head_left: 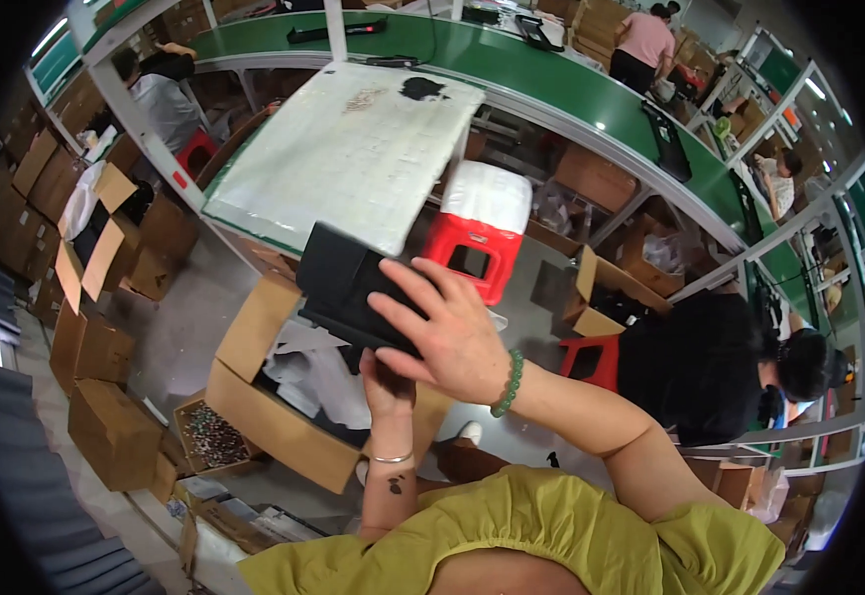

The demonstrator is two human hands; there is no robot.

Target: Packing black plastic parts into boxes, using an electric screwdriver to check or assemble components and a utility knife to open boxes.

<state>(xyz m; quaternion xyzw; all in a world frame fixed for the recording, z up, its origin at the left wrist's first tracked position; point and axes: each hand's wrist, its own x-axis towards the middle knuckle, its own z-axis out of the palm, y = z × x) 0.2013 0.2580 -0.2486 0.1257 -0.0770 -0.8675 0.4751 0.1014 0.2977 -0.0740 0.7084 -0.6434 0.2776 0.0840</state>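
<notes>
A black, box-like plastic part [338, 281] is held up over an open cardboard box. My left hand [389, 385], below a silver bangle, supports it from underneath at its near end; most of those fingers are hidden behind the part and my other hand. Across the part's right side lies my right hand [447, 332], fingers spread on its surface, a green bead bracelet at the wrist. Under the part, the cardboard box [284, 436] contains white plastic wrapping [318, 382] and dark items. I cannot make out the part's exact kind.
Ahead stands a white-covered table [333, 149] with a black patch at its far end. A red stool with a white-wrapped seat [487, 198] is beside it. Beyond runs a green conveyor [591, 84] carrying black parts. A person in black [690, 367] sits at the right. Cartons [115, 426] stand left.
</notes>
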